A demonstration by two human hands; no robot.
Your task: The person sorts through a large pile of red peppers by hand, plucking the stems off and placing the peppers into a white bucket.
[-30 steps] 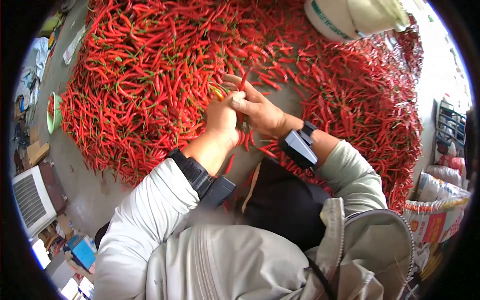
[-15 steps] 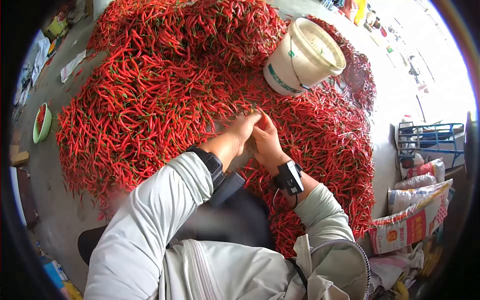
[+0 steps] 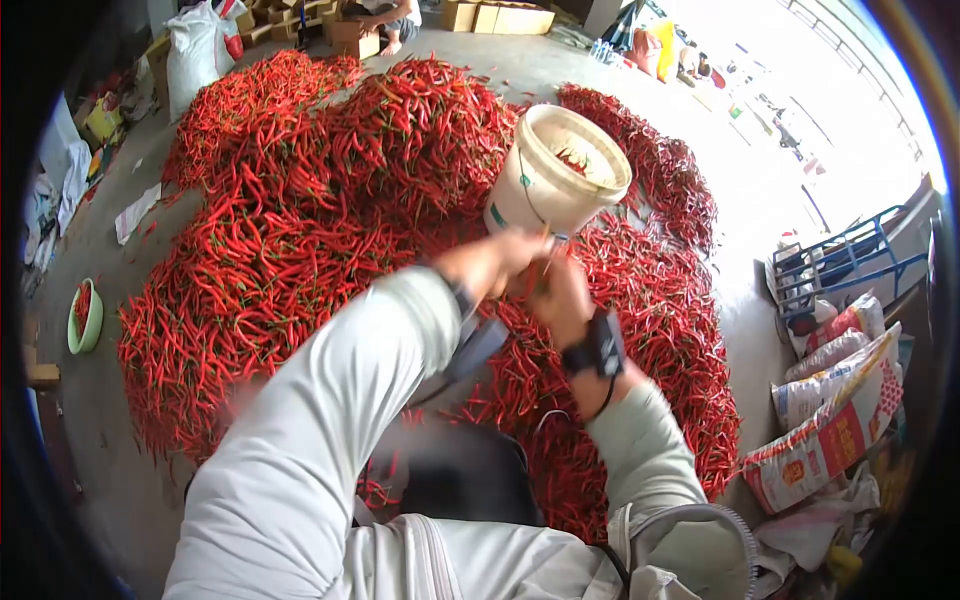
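My left hand [image 3: 497, 260] and my right hand [image 3: 562, 298] meet above the chili heap, just in front of a white bucket [image 3: 510, 196]. Both are smeared by motion. Red and green show in the curled fingers of my right hand, most likely chili peppers [image 3: 541, 274]. The left fingers are closed near its fingertips; what they pinch is too blurred to make out. Red chili peppers with green stems [image 3: 270, 270] lie heaped around both hands. Inside the bucket some red and pale pieces are visible.
A green basin [image 3: 94, 325] with chilies stands at the left. Filled sacks [image 3: 820, 440] and a blue metal rack [image 3: 840, 262] are on the right. Behind the heap are a white sack [image 3: 193, 62], cardboard boxes [image 3: 510, 19] and another person [image 3: 397, 18].
My view has tilted up, bringing the boxes and another person into sight. Both hands have moved forward relative to the heap and nearer the bucket, staying close together.
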